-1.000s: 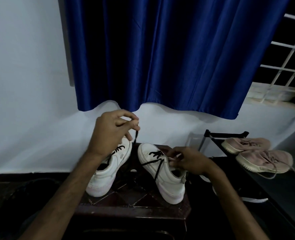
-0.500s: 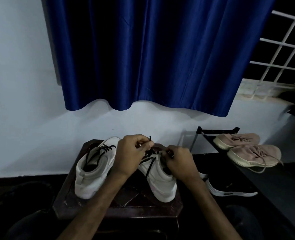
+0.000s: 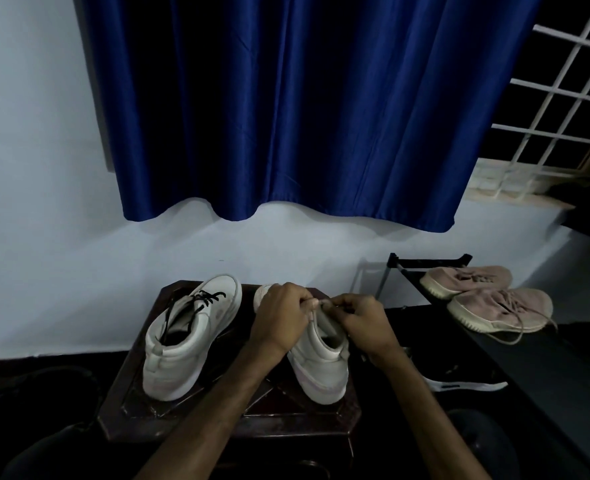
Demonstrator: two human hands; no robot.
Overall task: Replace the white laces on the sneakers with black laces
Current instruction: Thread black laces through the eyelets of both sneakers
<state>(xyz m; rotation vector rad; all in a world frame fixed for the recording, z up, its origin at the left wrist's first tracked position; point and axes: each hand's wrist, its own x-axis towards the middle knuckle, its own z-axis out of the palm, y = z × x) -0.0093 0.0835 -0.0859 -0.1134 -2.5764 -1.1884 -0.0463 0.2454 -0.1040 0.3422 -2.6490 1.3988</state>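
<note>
Head view: right sneaker point(image 3: 321, 372) judged mid-lacing; left hand point(image 3: 281, 322) and right hand point(image 3: 364, 322) are curled at its tongue point(image 3: 330, 323), contents indiscernible. Precise threading is needed next.

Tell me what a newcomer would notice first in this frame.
The deep blue curtain fills the upper frame. Below it, the left hand and right hand meet, both curled, over one white sneaker on a dark wooden stool; the other sneaker, beside it, shows black laces.
</note>
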